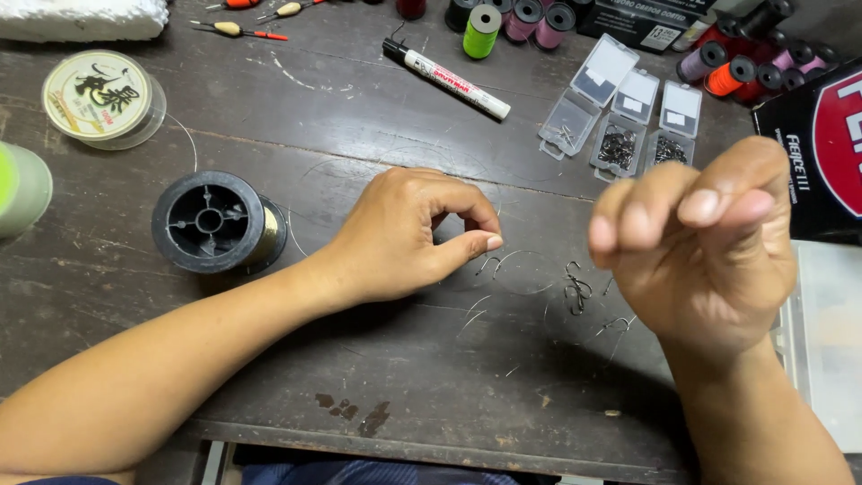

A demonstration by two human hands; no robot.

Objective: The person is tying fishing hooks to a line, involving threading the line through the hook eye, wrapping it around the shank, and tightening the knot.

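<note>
My left hand [404, 235] rests on the dark wooden table [377, 377]. Its thumb and forefinger are pinched together just above a small fish hook [489, 263], and a thin fishing line [525, 269] loops away from the fingertips. My right hand [700, 242] is raised above the table on the right, fingers curled and thumb pressed to the forefinger. I see nothing in its pinch. A loose cluster of hooks [576, 292] lies on the table between the two hands.
A black line spool [215, 223] sits left of my left hand, a clear one [103, 97] behind it. A white marker [449, 76], open clear hook boxes [620, 121], several thread spools [745, 67] and a black box [822, 144] lie at the back and right.
</note>
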